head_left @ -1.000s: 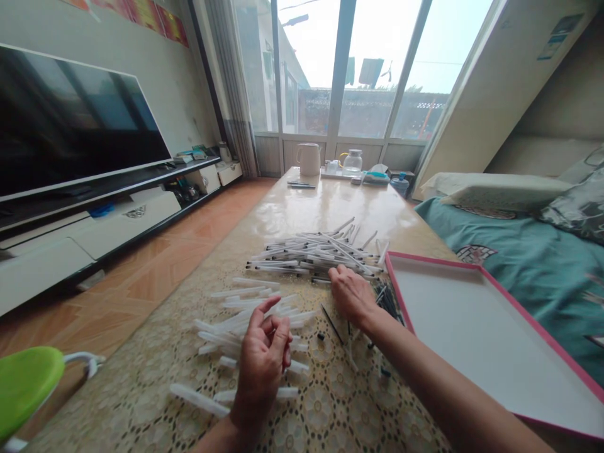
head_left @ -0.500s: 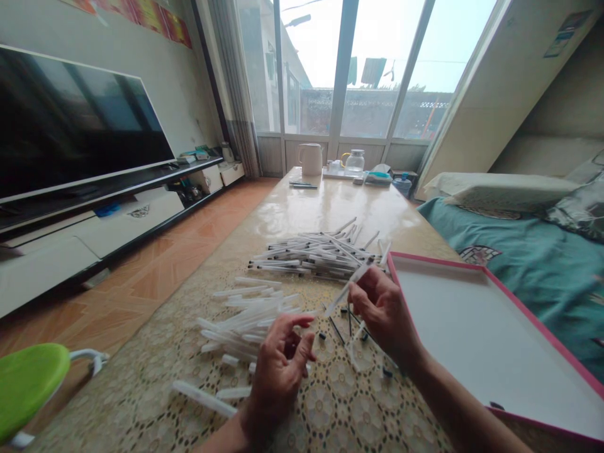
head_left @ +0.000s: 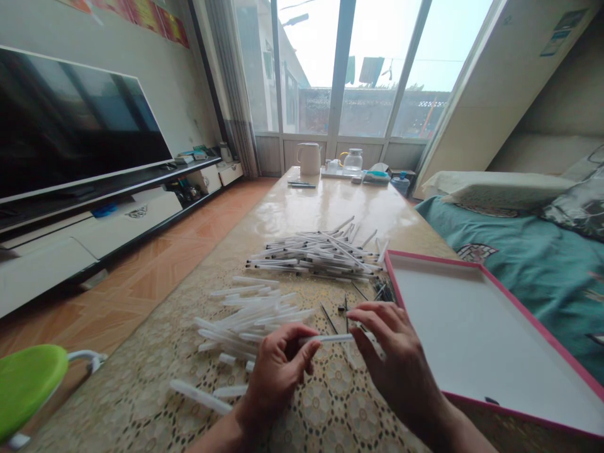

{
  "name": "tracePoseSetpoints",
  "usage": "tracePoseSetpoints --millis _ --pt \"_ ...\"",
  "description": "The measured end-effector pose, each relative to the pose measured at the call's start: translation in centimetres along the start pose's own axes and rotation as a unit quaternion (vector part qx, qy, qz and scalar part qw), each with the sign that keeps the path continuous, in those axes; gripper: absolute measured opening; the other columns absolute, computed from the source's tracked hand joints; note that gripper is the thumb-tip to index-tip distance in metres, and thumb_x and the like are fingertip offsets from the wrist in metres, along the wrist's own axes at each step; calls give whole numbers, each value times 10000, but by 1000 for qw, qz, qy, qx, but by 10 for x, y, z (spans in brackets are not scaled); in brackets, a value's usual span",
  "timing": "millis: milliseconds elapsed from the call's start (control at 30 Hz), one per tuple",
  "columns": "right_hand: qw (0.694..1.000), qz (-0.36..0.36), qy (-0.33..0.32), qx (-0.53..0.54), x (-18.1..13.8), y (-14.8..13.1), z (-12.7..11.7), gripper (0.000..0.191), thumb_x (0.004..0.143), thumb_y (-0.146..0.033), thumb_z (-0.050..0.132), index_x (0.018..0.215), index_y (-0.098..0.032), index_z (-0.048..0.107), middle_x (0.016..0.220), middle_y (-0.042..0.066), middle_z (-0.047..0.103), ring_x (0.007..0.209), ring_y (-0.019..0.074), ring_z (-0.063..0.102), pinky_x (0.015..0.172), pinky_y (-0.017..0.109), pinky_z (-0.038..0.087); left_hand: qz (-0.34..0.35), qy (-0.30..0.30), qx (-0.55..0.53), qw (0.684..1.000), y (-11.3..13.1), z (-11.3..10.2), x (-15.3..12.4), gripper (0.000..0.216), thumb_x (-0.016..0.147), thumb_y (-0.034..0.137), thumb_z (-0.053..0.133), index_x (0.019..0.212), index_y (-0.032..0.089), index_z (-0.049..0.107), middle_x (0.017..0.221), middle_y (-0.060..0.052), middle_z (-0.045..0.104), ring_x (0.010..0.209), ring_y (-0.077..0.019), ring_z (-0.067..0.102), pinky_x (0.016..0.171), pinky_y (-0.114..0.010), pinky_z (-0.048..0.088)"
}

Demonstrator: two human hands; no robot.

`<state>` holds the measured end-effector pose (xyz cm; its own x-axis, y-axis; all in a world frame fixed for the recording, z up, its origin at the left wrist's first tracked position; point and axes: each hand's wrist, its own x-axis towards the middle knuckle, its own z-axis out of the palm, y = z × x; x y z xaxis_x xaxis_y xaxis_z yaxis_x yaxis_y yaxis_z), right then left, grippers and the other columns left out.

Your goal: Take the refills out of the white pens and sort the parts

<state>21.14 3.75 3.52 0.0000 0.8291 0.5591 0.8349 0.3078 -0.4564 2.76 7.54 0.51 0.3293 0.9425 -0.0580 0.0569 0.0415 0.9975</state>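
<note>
A slim whitish pen (head_left: 336,338) lies level between my hands. My left hand (head_left: 278,368) is closed on its left end, pinching it between thumb and fingers. My right hand (head_left: 394,355) is at the pen's other end, thumb and fingers apart; its far tip is partly hidden there. Beyond my left hand lies a loose heap of translucent white pen tubes (head_left: 250,318). Farther up the table is a pile of white pens with dark ends (head_left: 316,253). Thin dark rods (head_left: 329,316) and small black pieces lie by my right hand, some hidden under it.
To the right lies a shallow white box with a pink rim (head_left: 436,258), a small dark piece inside. A pitcher (head_left: 309,158) and a glass jug (head_left: 352,162) stand at the table's far end. A green stool (head_left: 33,390) is at left.
My right hand has come down and inward, bringing the pen level, and its fingers have spread. My left hand has closed on the pen's left end.
</note>
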Motion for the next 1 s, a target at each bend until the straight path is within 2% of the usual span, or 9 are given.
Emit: tracePoseSetpoints --millis 67,133,333,400,500,600,700,867,1000 --pt "989 -57 -130 -37 -2 -7 4 111 859 -262 501 857 -222 605 854 54 615 811 201 553 745 349 406 5 -30 -19 999 -1 0 -1 216 751 346 620 811 139 634 475 26 515 405 -76 465 402 -177 363" --pt "975 -37 -216 -29 -6 -11 11 128 874 -249 476 841 -209 592 771 32 616 718 171 560 658 286 410 -5 -51 -53 997 -3 0 -1 223 775 358 590 836 145 624 493 30 517 380 -64 447 375 -170 342" --pt "924 54 -328 189 -16 -4 24 310 940 -283 312 801 -185 572 686 -15 611 616 99 547 555 178 379 -39 -79 -97 991 -3 0 1 241 815 385 529 808 148 573 500 37 531 312 -26 391 318 -133 269" --pt "924 59 -327 192 -19 -2 30 339 944 -289 296 763 -179 562 686 -11 617 620 99 553 557 176 372 -46 -67 -78 994 -2 1 1 247 808 387 538 781 143 564 488 37 534 305 -23 394 310 -123 268" --pt "955 38 -283 75 -25 -3 38 268 929 -259 348 741 -183 524 663 -7 620 576 108 553 527 193 333 -68 -43 -87 993 -2 2 0 267 796 413 542 771 147 548 494 37 546 282 -32 402 272 -124 271" --pt "967 -24 -245 -70 -26 -6 40 161 895 -210 425 754 -196 502 641 -9 605 522 126 540 476 223 271 -84 -22 -116 989 -3 2 0 283 775 430 557 775 147 544 494 38 554 275 -47 428 261 -136 311" --pt "963 -91 -209 -142 -23 -8 36 127 877 -184 454 764 -211 505 657 -6 591 564 160 551 492 253 275 -88 -7 -132 987 -3 3 0 297 747 433 587 767 139 553 490 34 560 282 -59 458 266 -147 349" --pt "963 -123 -172 -167 -20 -10 34 169 895 -193 419 761 -219 518 642 -3 565 571 171 531 505 265 297 -100 18 -170 980 1 6 0 313 722 446 604 760 138 567 471 40 552 278 -62 457 257 -149 353" --pt "972 -59 -209 -89 -18 -7 34 204 907 -231 397 744 -201 516 644 -8 572 543 134 511 495 235 302 -90 21 -162 982 5 6 0 314 727 452 598 759 141 560 476 37 555 285 -64 463 260 -151 356"
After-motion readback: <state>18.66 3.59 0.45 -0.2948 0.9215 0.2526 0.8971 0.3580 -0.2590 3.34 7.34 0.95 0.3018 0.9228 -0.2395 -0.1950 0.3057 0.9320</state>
